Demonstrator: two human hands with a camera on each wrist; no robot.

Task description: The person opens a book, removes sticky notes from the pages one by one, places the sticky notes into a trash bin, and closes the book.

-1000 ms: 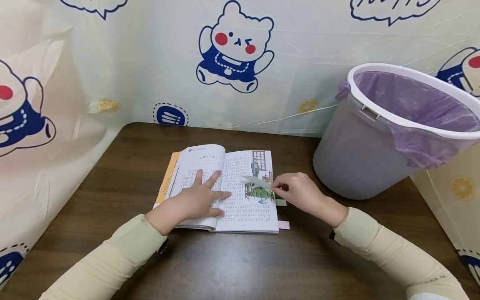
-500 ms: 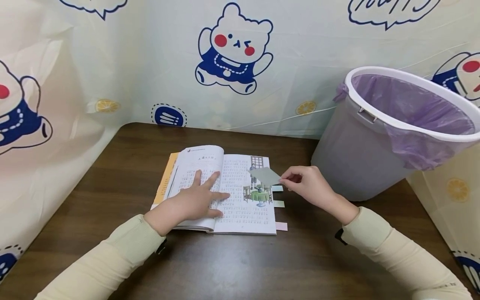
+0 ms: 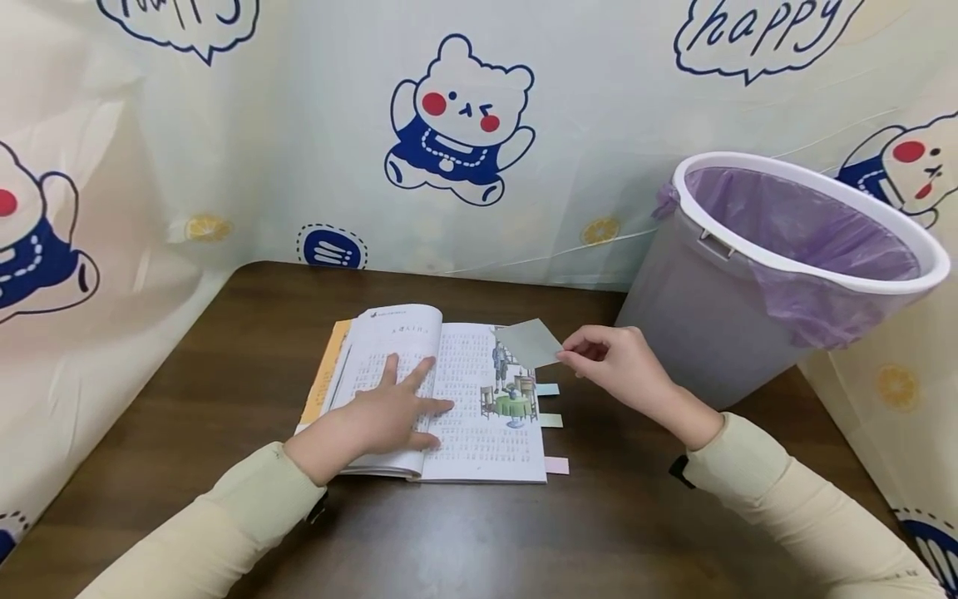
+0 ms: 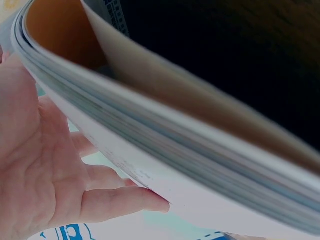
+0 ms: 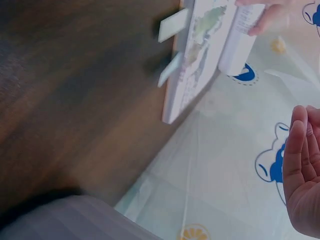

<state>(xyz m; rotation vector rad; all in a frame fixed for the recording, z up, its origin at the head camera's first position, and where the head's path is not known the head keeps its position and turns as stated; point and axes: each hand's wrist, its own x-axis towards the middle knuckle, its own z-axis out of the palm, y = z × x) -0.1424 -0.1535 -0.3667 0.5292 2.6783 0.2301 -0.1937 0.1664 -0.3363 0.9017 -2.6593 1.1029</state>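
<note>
An open book (image 3: 479, 462) lies on the table, with Chinese text on both pages and a coloured picture on the right one. My left hand (image 3: 382, 418) rests on it with fingers spread, mostly across the left page and over the fold. In the left wrist view, the palm of that left hand (image 4: 52, 170) shows beside the curved page edges (image 4: 165, 135). Between thumb and fingertips my right hand (image 3: 621, 366) pinches one corner of a pale grey-green paper square (image 3: 530, 343), raised over the picture's upper part. That square cannot be made out in the right wrist view.
Blue (image 3: 549, 389), green (image 3: 551, 421) and pink (image 3: 557, 466) paper tabs stick out from the book's right edge. A grey bin (image 3: 692, 312) with a purple liner (image 3: 808, 216) stands at the right. A printed curtain (image 3: 299, 125) hangs behind the brown table (image 3: 449, 541).
My right hand has moved right and away from the page, lifting the paper square, which now faces the camera more. The blue tab has come into sight. My left hand has stayed on the book.
</note>
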